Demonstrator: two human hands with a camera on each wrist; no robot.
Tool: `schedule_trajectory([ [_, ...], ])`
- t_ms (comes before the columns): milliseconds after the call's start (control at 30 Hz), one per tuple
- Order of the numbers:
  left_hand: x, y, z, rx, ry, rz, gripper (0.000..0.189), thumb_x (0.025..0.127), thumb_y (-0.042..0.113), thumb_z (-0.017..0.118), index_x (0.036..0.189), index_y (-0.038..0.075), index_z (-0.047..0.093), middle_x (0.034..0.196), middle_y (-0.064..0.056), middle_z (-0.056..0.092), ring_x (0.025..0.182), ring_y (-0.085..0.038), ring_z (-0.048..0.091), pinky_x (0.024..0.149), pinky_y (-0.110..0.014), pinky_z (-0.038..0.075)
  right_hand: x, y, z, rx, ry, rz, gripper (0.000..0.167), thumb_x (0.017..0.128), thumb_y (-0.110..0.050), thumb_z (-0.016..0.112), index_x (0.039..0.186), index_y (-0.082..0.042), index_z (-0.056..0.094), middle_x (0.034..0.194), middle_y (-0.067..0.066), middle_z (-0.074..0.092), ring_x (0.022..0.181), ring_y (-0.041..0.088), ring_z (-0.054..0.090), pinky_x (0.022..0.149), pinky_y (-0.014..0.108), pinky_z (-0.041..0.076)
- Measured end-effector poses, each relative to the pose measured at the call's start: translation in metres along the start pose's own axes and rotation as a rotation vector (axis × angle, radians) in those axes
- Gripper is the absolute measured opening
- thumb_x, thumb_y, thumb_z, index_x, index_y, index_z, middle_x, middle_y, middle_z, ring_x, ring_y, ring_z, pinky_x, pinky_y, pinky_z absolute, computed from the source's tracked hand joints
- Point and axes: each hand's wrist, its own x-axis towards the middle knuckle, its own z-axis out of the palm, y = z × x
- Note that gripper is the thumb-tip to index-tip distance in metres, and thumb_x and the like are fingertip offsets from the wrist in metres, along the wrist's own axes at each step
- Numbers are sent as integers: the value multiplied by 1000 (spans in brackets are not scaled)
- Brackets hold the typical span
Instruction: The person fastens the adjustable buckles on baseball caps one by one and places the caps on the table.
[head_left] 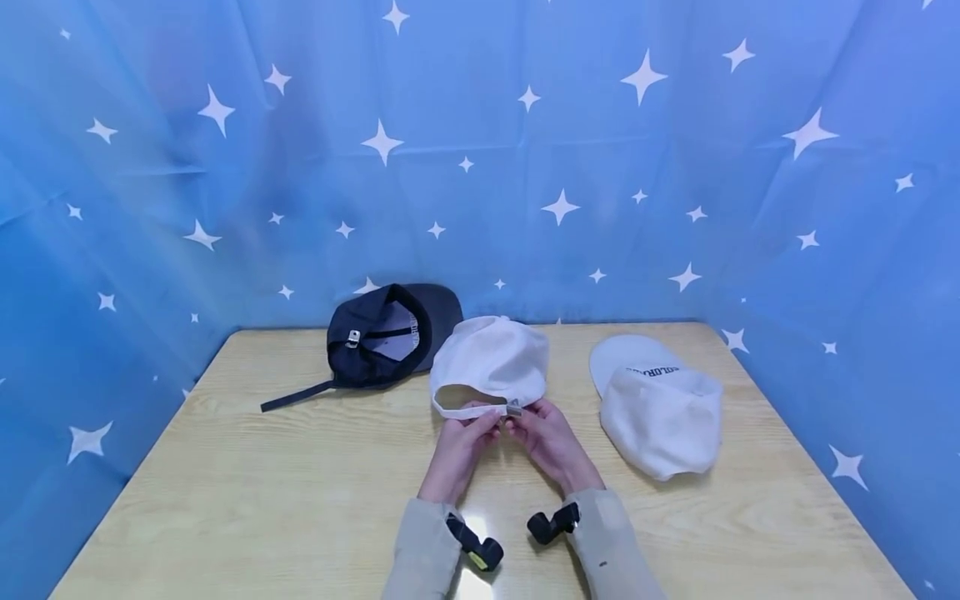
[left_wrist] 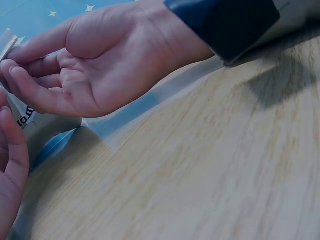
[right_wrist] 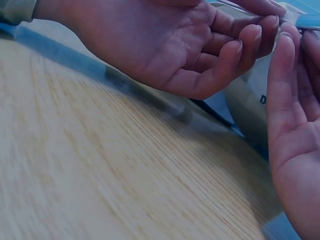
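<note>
A white baseball cap (head_left: 495, 358) sits in the middle of the table, the opening at its back facing me. Below that opening runs its back strap (head_left: 467, 412) with a metal buckle (head_left: 513, 408). My left hand (head_left: 461, 446) pinches the strap left of the buckle, thumb on top. On the other side, my right hand (head_left: 553, 446) pinches the strap at the buckle. Both hands' fingertips nearly meet there. Dark lettering (left_wrist: 25, 117) on the cap shows in the left wrist view. The fingers partly hide the strap's end.
A dark cap (head_left: 382, 337) lies on its side at the back left, its loose strap (head_left: 296, 396) stretched leftward. To the right lies another white cap (head_left: 660, 408) with dark lettering. A blue star-patterned curtain (head_left: 480, 167) surrounds the wooden table (head_left: 262, 492).
</note>
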Motion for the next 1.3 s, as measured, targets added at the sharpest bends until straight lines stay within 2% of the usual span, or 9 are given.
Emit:
schedule_trajectory([
  [200,16,12,6,12,-42,47,24,79,16,68,94,3,55,84,-3,57,70,-12,54,66,-23,45,14,-12,2,-3,-11,-53,20,90,8,39,96,-5,54,91,5,58,78,12,58,73,21,48],
  [333,18,13,7,19,-44,44,23,78,16,68,93,3,55,84,-3,57,70,-12,54,66,-23,46,15,-14,1,-7,-13,-49,20,90,8,40,95,-5,55,91,5,58,78,13,58,73,22,48],
  [533,11,5,2,31,-2,16,28,78,18,69,96,2,55,87,-5,58,72,-13,55,67,-24,46,11,-4,-3,-35,-83,-38,22,91,7,39,99,-4,55,93,5,59,81,12,59,76,24,48],
  [633,7,-1,-3,29,7,3,28,78,18,68,97,1,55,88,-5,58,73,-13,55,67,-24,46,8,3,-4,-35,-89,-36,22,91,7,39,99,-4,55,93,5,60,80,12,59,76,24,48],
  [800,-1,-6,-12,0,3,-7,28,80,18,67,98,2,53,88,-4,57,72,-13,54,67,-24,46,5,14,-2,-35,-83,-20,23,91,8,37,100,-5,55,93,4,61,80,12,59,75,24,48],
  [933,0,-3,-16,-45,-18,12,25,80,16,66,97,4,52,86,-3,57,69,-13,54,65,-23,46,10,14,2,-40,-82,-28,24,91,8,36,100,-6,55,92,3,61,80,10,58,75,23,48],
  [1033,1,0,-14,-58,-33,24,20,81,14,65,95,5,53,85,-2,57,69,-12,54,65,-23,46,8,12,3,-37,-64,-38,23,91,7,37,100,-5,54,93,4,59,80,11,58,75,23,48],
  [1200,-9,-4,-8,-66,-37,-10,16,82,11,63,94,6,53,83,-2,58,68,-13,55,64,-23,45,-7,9,3,-38,-45,-24,21,90,7,39,102,-5,53,93,3,58,80,11,58,74,22,48],
  [1300,-10,-3,-3,-66,-46,-12,17,81,10,63,94,5,53,83,-2,58,69,-13,55,64,-24,45,-10,3,3,-42,-42,-19,20,91,5,40,102,-5,53,94,3,59,80,11,58,74,22,48],
])
